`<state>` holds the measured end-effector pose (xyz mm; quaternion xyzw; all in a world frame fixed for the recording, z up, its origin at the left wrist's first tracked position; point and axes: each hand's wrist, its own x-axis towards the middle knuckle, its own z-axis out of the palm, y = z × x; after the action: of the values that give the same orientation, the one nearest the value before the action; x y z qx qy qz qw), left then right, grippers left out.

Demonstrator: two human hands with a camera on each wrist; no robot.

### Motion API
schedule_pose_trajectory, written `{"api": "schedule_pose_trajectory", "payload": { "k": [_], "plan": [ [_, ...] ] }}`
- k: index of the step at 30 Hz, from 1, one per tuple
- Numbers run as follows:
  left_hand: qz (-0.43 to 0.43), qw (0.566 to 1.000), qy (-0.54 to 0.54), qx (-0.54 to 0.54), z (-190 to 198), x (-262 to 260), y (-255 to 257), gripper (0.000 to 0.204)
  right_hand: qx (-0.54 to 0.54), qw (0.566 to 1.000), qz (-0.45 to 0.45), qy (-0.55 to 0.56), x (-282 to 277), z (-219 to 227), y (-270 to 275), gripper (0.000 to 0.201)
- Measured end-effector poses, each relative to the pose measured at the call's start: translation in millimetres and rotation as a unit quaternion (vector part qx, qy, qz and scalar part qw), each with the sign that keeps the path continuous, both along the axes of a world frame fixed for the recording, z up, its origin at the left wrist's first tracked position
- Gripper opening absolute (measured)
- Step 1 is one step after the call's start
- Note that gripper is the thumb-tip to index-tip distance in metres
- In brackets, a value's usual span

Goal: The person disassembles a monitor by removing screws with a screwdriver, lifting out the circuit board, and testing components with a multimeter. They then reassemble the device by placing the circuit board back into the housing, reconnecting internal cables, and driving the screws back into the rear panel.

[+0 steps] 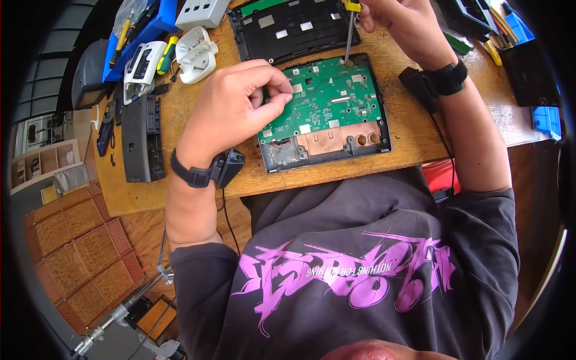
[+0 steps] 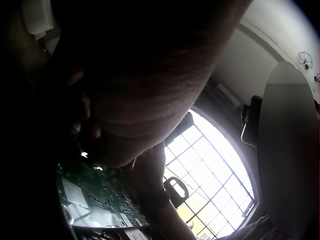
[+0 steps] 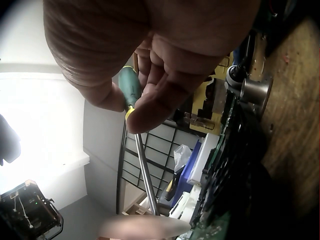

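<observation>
A green circuit board (image 1: 324,99) lies in a black casing (image 1: 384,141) with a copper-coloured plate (image 1: 329,139) along its near side. In my right hand (image 1: 411,30) I grip a screwdriver (image 3: 145,170) by its green and yellow handle. Its metal shaft slants down, the tip at the board's far right corner. Over the board's left part hovers my left hand (image 1: 240,99), thumb and forefinger bent toward each other close above the surface. Whether anything small sits between those fingertips, I cannot tell. The left wrist view is mostly dark, with the board (image 2: 102,200) at its lower left.
Behind the casing lies a black cover panel (image 1: 294,30). To the left are a white opened housing (image 1: 195,55), another screwdriver (image 1: 167,55), a blue bin (image 1: 159,24) and a long dark grey case (image 1: 139,141). Tools and a blue tray (image 1: 546,122) occupy the right side.
</observation>
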<state>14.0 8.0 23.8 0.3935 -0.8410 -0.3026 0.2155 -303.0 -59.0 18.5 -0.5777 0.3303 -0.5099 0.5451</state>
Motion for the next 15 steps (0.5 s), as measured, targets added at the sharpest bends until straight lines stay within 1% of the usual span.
{"api": "schedule_pose_trajectory", "payload": {
  "k": [4,6,13,15],
  "plan": [
    [0.010,1.000,-0.004,0.027,1.3,-1.9,2.1,0.009,0.000,1.000,-0.003,0.005,-1.1,-1.2,-0.6,0.035],
    [0.027,0.999,0.012,0.042,-1.0,-3.3,4.1,0.008,-0.003,1.000,0.000,0.005,-1.2,-1.2,-0.2,0.035],
    [0.034,0.998,0.012,0.047,-0.9,-1.4,4.3,0.008,-0.003,1.000,-0.007,0.013,-0.6,-0.1,-0.3,0.036],
    [0.026,0.999,0.012,0.034,-0.9,-1.3,4.5,0.008,-0.004,1.000,-0.004,0.010,-1.5,-1.3,-0.9,0.036]
  ]
}}
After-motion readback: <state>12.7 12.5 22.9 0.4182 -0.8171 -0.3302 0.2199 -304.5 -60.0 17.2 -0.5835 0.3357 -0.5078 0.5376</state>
